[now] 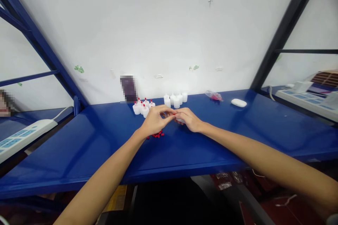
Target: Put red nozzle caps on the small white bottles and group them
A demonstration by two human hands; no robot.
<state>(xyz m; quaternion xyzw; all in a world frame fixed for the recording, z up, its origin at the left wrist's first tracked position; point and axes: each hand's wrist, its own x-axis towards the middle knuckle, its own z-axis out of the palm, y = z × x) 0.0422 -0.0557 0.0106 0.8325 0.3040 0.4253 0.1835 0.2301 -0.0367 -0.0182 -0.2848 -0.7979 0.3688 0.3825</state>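
Partway, by my read. Red-tipped white bottles [144,111] stand at left on the blue surface [105,147]; a second cluster, bare-tipped bottles [176,103], looks undone. Loose red caps [158,134] lie near my left hand [155,120]. Current bottle [181,121] is above the surface in my right hand [192,120]'s closed grip; left grip narrow, pinching a red cap [174,114] at its tip. Can't tell if seated.

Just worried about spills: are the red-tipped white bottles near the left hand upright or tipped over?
Upright. The red-tipped white bottles beyond the left hand stand on the blue table, tips pointing up.
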